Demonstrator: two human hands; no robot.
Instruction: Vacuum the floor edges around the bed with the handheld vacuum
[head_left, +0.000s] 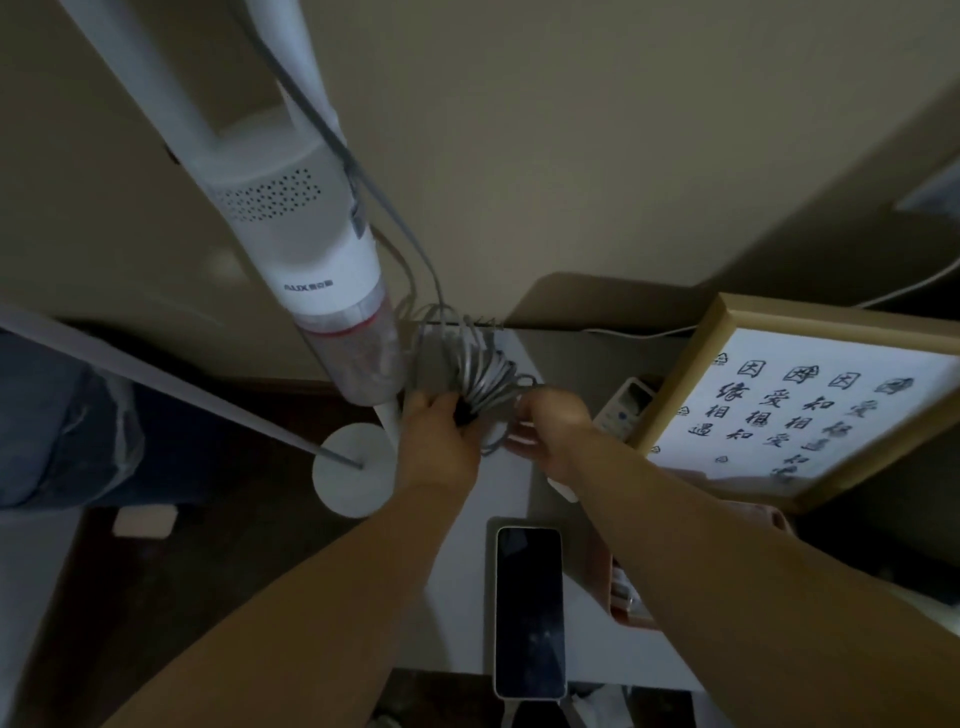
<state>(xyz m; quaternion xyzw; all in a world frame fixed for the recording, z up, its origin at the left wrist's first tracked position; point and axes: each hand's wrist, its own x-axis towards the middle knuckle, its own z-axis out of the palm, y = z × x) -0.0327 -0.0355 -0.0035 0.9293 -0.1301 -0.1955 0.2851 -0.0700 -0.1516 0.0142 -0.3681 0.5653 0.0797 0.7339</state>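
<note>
L hand (441, 431) grips the bundled grey power cord (480, 376), fingers curled round the coil's lower end; R hand (550, 426) pinches a loose strand of the same cord just beside it, fingers curled. Both sit over the pale counter (467, 545). The coil lies directly above and between the two grips, touching both. The white stick handheld vacuum w/ clear dust cup (317, 249) stands just left of the L hand, long axis running steeply up toward top-left; L hand is nearer it. Cord runs from coil up along the vac body. Probably the cord is being unwound before any floor work starts. Vac label reads "AUX" plus small characters, illegible. A wood-framed calligraphy sheet (810, 400) at right shows brushed Chinese characters. A dark-screened phone (530, 608) lies near the forearms.
</note>
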